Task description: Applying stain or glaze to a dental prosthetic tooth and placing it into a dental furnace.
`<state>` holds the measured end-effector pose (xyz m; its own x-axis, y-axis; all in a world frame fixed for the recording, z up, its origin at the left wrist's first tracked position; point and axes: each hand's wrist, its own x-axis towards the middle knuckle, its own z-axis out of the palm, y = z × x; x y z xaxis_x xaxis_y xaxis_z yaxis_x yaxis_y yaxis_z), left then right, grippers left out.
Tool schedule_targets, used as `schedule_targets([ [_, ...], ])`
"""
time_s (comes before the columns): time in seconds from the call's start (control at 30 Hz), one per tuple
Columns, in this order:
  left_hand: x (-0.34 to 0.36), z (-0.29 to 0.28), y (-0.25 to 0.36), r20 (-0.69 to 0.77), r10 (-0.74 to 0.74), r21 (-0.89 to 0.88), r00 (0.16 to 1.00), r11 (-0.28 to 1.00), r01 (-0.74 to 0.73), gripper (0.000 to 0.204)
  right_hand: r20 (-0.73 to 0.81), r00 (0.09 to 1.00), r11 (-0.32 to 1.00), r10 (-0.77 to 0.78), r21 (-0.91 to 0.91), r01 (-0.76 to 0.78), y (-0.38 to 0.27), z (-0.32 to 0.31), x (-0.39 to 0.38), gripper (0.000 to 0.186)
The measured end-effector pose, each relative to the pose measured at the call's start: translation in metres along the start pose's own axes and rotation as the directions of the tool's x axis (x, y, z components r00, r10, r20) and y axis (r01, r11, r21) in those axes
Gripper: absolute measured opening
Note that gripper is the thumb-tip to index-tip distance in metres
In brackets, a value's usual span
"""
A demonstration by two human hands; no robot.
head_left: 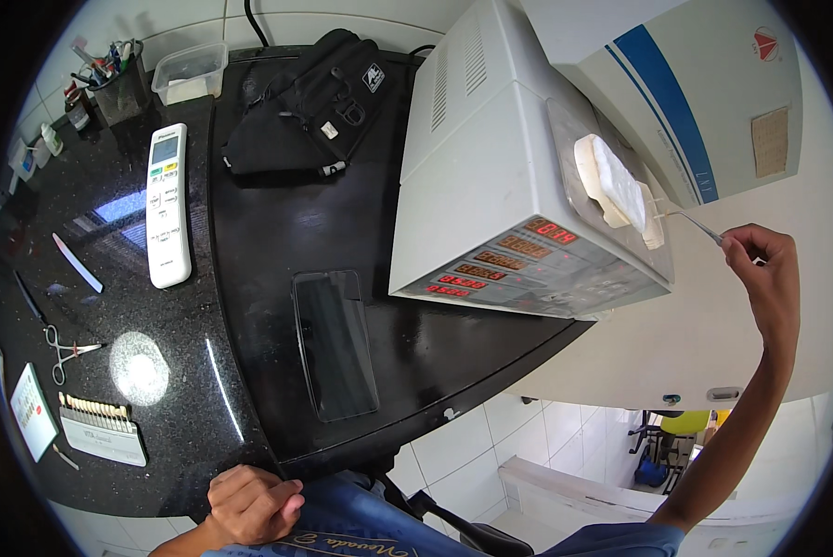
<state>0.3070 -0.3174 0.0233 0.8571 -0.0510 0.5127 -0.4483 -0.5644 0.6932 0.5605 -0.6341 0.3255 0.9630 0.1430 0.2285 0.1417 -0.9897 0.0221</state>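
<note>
My right hand is raised at the right, pinching metal tweezers between thumb and fingers. The tips of the tweezers reach the edge of a white fibrous pad, beside small pale pieces too fine to make out. That pad rests on a cream-coloured block on the ledge of a grey box-shaped furnace with red digit displays. Down at the counter's front edge, my left hand is curled into a loose fist near my lap, with nothing visible in it.
Left of the furnace are a black bag and a dark phone. A white remote control, scissor-handled forceps, a tooth shade guide and a pen holder occupy the black counter. A large pale machine stands at the right.
</note>
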Motion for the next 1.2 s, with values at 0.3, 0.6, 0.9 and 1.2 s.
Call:
schedule_targets([
  [0.3,0.001,0.0,0.0,0.009,-0.006,-0.003,1.0,1.0,0.006,0.007,-0.002,1.0,1.0,0.027,-0.011,-0.028,0.004,-0.002,0.0,0.019],
  [0.6,0.003,0.0,0.006,0.012,-0.033,0.015,0.999,0.999,0.032,0.007,-0.069,0.996,0.999,-0.052,0.002,0.053,0.026,-0.02,-0.009,0.022],
  [0.9,0.004,0.001,0.004,-0.085,0.096,-0.015,0.992,0.995,-0.097,0.007,-0.014,1.0,0.418,-0.011,0.908,0.017,-0.044,0.056,-0.121,0.03],
  [1.2,-0.015,0.001,0.008,-0.133,0.198,0.152,0.971,0.972,-0.177,0.012,0.085,0.722,0.255,-0.686,0.958,0.129,-0.202,0.188,-0.166,0.024],
])
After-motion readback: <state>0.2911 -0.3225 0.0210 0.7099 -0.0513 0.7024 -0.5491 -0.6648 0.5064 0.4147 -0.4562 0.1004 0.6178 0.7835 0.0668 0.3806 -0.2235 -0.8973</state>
